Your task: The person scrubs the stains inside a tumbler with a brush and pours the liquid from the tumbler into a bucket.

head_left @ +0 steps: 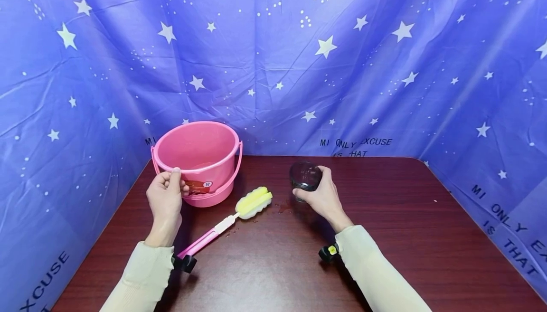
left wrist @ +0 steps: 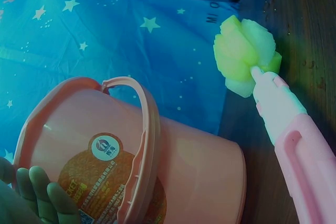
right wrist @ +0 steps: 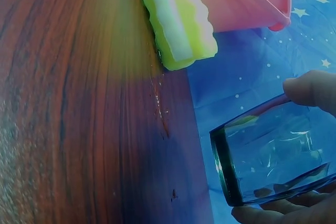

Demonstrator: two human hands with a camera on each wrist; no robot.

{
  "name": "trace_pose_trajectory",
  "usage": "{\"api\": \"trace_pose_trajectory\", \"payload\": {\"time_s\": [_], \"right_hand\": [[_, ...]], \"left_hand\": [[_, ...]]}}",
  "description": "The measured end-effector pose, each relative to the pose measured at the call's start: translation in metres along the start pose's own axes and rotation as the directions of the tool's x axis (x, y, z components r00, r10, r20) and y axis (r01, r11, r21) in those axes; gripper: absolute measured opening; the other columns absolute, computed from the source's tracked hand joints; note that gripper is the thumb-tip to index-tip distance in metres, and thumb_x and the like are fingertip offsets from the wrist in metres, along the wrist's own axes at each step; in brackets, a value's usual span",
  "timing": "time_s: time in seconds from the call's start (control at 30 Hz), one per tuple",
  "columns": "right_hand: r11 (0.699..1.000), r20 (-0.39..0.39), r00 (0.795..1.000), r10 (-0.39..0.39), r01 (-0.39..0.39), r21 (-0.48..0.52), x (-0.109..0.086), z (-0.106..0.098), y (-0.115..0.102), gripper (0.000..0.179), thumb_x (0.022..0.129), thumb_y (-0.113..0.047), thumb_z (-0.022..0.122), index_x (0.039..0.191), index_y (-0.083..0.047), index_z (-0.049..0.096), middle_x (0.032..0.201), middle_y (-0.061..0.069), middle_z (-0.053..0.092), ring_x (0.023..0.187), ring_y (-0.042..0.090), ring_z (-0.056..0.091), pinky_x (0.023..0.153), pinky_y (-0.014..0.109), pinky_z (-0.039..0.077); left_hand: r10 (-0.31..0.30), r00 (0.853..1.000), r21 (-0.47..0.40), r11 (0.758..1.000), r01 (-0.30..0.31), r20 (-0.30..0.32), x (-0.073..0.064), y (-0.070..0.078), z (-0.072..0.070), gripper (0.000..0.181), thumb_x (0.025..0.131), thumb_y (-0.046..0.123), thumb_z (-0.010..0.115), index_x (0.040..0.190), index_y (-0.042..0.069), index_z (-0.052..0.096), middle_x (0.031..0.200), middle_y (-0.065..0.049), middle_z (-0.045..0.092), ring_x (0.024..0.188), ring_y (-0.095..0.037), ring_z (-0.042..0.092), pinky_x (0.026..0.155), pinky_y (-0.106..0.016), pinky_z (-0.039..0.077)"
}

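Observation:
At the rim of a pink bucket, my left hand pinches the near-left edge, thumb on top and fingers against the outer wall. The bucket stands upright with its handle hanging down on the near side. My right hand grips a dark, see-through drinking glass, mouth up. Thumb and fingers lie on opposite sides of the glass in the right wrist view. Between the hands lies a bottle brush with a yellow-and-white sponge head and a pink-and-white handle.
The dark red-brown wooden table carries small water drops near the sponge head. A blue curtain with white stars surrounds its back and sides. The brush handle runs toward the left wrist, close by its black wrist camera.

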State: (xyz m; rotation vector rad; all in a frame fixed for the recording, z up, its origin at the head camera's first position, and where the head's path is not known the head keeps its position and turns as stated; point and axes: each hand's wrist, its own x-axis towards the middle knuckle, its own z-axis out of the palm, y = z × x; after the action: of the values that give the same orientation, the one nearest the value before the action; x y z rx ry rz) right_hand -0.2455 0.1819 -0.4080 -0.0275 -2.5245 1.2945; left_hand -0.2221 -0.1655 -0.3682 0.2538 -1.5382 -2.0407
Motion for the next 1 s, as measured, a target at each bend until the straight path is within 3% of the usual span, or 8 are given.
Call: {"api": "trace_pose_trajectory", "payload": {"time_s": [0.23, 0.47, 0.7, 1.0], "right_hand": [[1.000, 0.002, 1.000, 0.010, -0.010, 0.005, 0.001, -0.004, 0.002, 0.094, 0.064, -0.033, 0.086, 0.135, -0.009, 0.031, 0.125, 0.017, 0.053, 0.112, 0.032, 0.053, 0.094, 0.047, 0.042], [1.000, 0.004, 1.000, 0.009, -0.009, -0.013, 0.000, -0.006, 0.004, 0.093, 0.063, -0.033, 0.086, 0.134, -0.008, 0.032, 0.124, 0.018, 0.053, 0.112, 0.033, 0.053, 0.094, 0.047, 0.041], [0.999, 0.001, 0.999, 0.032, -0.032, -0.031, -0.001, -0.007, 0.010, 0.093, 0.063, -0.032, 0.086, 0.135, -0.008, 0.032, 0.123, 0.019, 0.054, 0.112, 0.033, 0.054, 0.095, 0.047, 0.041], [0.997, 0.003, 0.999, 0.040, -0.040, -0.059, -0.002, -0.009, 0.013, 0.093, 0.063, -0.032, 0.086, 0.135, -0.008, 0.032, 0.122, 0.020, 0.056, 0.111, 0.034, 0.055, 0.094, 0.047, 0.042]], "left_hand": [[0.001, 1.000, -0.049, 0.999, -0.001, 0.001, 0.001, -0.001, 0.001, 0.022, 0.091, 0.013, 0.063, 0.073, 0.005, 0.053, 0.055, 0.001, 0.056, 0.046, -0.006, 0.056, 0.047, -0.018, 0.048], [-0.004, 1.000, 0.022, 1.000, 0.004, 0.000, 0.000, 0.000, -0.001, 0.024, 0.092, 0.018, 0.064, 0.076, 0.004, 0.053, 0.056, 0.001, 0.056, 0.047, -0.006, 0.057, 0.048, -0.018, 0.048], [-0.006, 1.000, -0.021, 1.000, 0.006, 0.001, 0.001, -0.001, 0.000, 0.023, 0.092, 0.015, 0.063, 0.074, 0.005, 0.053, 0.055, 0.001, 0.056, 0.046, -0.006, 0.057, 0.047, -0.018, 0.048], [0.007, 1.000, 0.008, 1.000, -0.007, 0.000, 0.001, -0.002, 0.000, 0.023, 0.092, 0.017, 0.063, 0.075, 0.005, 0.054, 0.056, 0.001, 0.056, 0.047, -0.006, 0.057, 0.048, -0.018, 0.048]]}}
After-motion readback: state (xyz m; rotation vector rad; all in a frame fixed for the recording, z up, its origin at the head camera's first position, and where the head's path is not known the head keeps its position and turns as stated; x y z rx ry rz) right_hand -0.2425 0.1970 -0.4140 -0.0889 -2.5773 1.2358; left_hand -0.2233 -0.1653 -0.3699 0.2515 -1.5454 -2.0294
